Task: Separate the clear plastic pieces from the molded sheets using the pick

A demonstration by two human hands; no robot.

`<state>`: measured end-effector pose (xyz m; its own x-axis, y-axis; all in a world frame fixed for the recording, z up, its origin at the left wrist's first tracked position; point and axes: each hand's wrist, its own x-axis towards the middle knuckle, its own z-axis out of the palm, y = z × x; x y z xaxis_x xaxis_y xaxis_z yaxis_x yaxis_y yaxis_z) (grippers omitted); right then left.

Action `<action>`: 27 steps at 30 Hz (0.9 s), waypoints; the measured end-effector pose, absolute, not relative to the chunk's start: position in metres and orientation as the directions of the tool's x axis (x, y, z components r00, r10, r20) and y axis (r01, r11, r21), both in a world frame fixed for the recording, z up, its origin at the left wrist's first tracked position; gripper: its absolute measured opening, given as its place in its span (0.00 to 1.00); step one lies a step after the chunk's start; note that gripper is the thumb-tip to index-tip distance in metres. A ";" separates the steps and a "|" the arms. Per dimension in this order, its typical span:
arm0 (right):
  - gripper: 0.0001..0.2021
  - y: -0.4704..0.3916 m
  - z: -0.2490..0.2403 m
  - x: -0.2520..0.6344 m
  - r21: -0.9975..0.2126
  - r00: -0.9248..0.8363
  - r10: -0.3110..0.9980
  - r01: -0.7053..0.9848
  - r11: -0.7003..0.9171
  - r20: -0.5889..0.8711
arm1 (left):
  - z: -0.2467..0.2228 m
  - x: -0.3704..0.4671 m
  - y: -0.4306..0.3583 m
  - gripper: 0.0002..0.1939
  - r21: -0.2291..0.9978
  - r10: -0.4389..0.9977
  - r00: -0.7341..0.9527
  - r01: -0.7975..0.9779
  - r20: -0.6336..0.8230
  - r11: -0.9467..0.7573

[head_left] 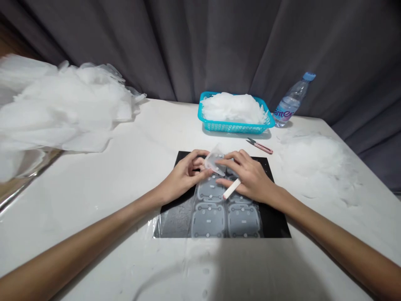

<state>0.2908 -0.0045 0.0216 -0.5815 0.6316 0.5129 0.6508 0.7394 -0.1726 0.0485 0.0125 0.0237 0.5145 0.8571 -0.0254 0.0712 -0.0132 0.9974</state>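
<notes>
My left hand [184, 175] pinches a small translucent piece of film [214, 160] between thumb and fingers, lifted and curled above the sheet. My right hand [252, 175] touches that film's right side with its fingertips. A slim white stick [232, 189] with a reddish tip is tucked in the same hand. Beneath both hands lies a clear sheet with rounded translucent shapes [209, 219], on a black board [275, 221]. My hands cover part of its upper shapes.
A blue basket [238, 126] holds a white heap [233, 108]. In front lie pink-handled thread snips [260, 146]. A water bottle [290, 104] stands beside the basket. Translucent white pieces [319, 161] lie at right, and a large pile of white sheets [62, 106] at left.
</notes>
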 end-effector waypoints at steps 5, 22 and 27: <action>0.12 -0.002 0.013 0.282 -0.086 -0.580 0.533 0.624 0.777 0.616 | 0.025 0.048 0.014 0.23 0.998 0.851 0.525 0.058 -0.014 -0.019; 0.06 -0.002 0.015 0.281 -0.148 -0.501 0.556 0.640 0.754 0.663 | 0.026 0.048 0.016 0.18 0.999 0.859 0.512 -0.028 -0.015 0.034; 0.07 -0.001 0.018 0.280 -0.092 -0.489 0.534 0.672 0.735 0.690 | 0.031 0.049 0.013 0.13 0.999 0.851 0.523 0.031 -0.044 0.033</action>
